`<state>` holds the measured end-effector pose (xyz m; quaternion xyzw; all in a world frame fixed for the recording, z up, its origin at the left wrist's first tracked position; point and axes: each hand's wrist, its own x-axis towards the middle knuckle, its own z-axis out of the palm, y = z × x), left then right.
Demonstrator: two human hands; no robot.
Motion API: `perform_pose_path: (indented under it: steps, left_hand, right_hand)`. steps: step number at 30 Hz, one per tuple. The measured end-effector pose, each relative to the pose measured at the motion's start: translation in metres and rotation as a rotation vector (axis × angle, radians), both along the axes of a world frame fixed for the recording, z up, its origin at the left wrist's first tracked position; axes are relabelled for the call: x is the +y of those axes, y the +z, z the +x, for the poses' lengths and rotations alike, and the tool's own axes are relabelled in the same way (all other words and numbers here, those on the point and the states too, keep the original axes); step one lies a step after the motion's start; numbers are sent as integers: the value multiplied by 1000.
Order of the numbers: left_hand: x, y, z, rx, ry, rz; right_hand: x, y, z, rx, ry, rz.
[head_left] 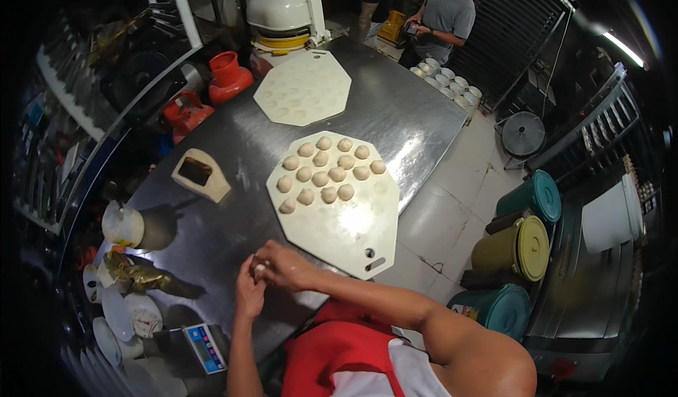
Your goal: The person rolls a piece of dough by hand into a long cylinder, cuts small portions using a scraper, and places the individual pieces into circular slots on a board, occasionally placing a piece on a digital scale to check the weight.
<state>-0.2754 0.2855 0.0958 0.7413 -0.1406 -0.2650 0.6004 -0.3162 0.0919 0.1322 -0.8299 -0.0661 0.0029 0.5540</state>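
Observation:
My left hand (248, 289) and my right hand (282, 266) meet over the near edge of the metal table. Both are closed around a small pale dough ball (261, 266), mostly hidden by the fingers. Just beyond them lies a white eight-sided board (325, 235), with several round dough balls (320, 179) in loose rows on its far half. A pale slab of dough (220, 188) rests to the left of the board. On it sits a dark rectangular piece (195, 171) that I cannot make out.
A second white board (304, 90) lies farther back, near a white mixer (284, 9). Tubs, a dial scale (145, 316) and a digital scale (204, 349) crowd the left. Red gas cylinders (229, 79) stand beyond. Lidded bins (531, 247) line the right; a person (446, 19) stands behind.

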Motion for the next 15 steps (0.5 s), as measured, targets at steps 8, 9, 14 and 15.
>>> perform_pose_path:
  steps: [8, 9, 14, 15]
  left_hand:
    - [2, -3, -27, -271, -314, 131]
    - [-11, -1, -36, -727, -271, 123]
    - [-93, 66, -49, -564, -449, 350]
    - [-106, 55, -46, -542, -468, 447]
  right_hand:
    - [11, 37, -47, 231, -330, -204]
    - [8, 37, -55, 247, -335, -198]
    - [-33, 50, -67, 121, -656, -66]
    - [-41, 58, -70, 170, -691, -196]
